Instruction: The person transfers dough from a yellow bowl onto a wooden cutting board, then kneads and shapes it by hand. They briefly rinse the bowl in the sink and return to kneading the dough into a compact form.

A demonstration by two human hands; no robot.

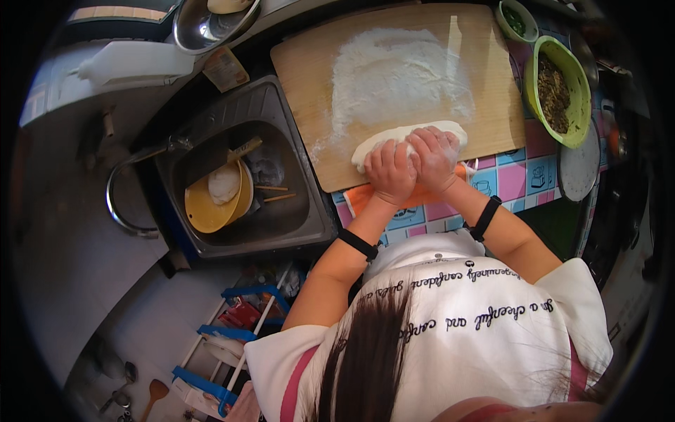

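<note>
A long, pale roll of dough [372, 146] lies near the front edge of a floured wooden board [300, 105]. My left hand [391, 171] and my right hand [435, 155] rest side by side on the dough, fingers curled over its top and the hands touching. Flour dusts my fingers. Both ends of the roll show past my hands, while its middle is covered. White flour [395, 74] is spread across the board beyond the dough. An orange cloth [361, 198] sticks out from under the board's front edge.
Left of the board is a metal sink [263, 237] holding a yellow bowl [203, 213] with a dough lump [223, 183]. At right stand a green bowl [580, 105] of dark filling and a small bowl [531, 37] of chopped greens. A metal bowl [192, 31] is at back left.
</note>
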